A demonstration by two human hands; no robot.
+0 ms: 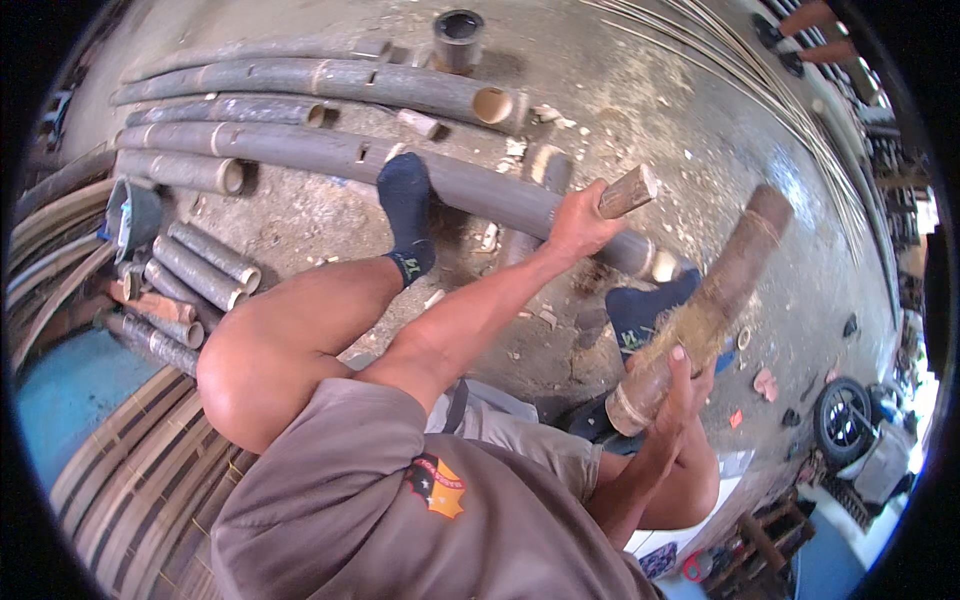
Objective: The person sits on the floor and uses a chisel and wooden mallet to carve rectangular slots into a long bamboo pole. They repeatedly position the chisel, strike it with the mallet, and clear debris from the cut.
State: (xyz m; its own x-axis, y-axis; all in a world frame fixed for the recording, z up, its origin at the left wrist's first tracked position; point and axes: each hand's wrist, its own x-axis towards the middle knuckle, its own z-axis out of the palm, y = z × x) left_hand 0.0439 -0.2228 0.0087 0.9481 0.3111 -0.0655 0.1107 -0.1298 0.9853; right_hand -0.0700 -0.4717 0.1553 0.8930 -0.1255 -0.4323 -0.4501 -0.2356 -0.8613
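Got the log out front, far end aimed at one o'clock, my right hand wrapped round the near end with the thumb along it, probably to keep it steady. Left hand is closed round a stick at the log's eleven. At ten, my left foot is against the long pole, likely stopping it rolling. Its cut end's right beside my right foot, so tight there; roomier toward three, between the canes and wheel.
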